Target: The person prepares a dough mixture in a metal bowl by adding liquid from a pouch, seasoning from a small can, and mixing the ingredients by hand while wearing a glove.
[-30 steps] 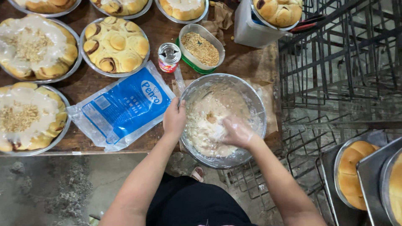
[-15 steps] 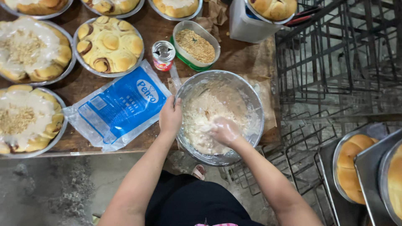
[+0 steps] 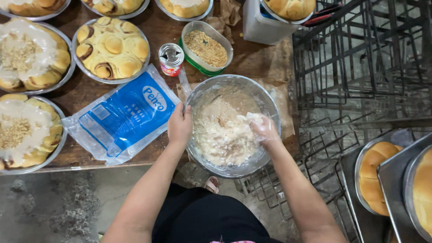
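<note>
A round metal bowl (image 3: 266,98) stands at the front edge of a wooden table, filled with lumpy white mixture (image 3: 221,135). My left hand (image 3: 180,126) grips the bowl's left rim. My right hand (image 3: 263,128), coated in the white mixture, is inside the bowl at its right side, fingers in the mass. A blue and clear plastic bag (image 3: 123,118) of powder lies flat just left of the bowl. An opened small can (image 3: 171,59) stands behind the bag.
Pans of baked rolls (image 3: 111,47), some iced and crumb-topped (image 3: 28,55), cover the table's left. A clear tub of crumbs (image 3: 207,47) sits behind the bowl. Black wire racks (image 3: 360,67) fill the right. Trays of buns (image 3: 378,175) sit at lower right.
My right hand has shifted from the bowl's middle toward its right side, working the mixture. My left hand stays on the rim. The camera view has moved slightly.
</note>
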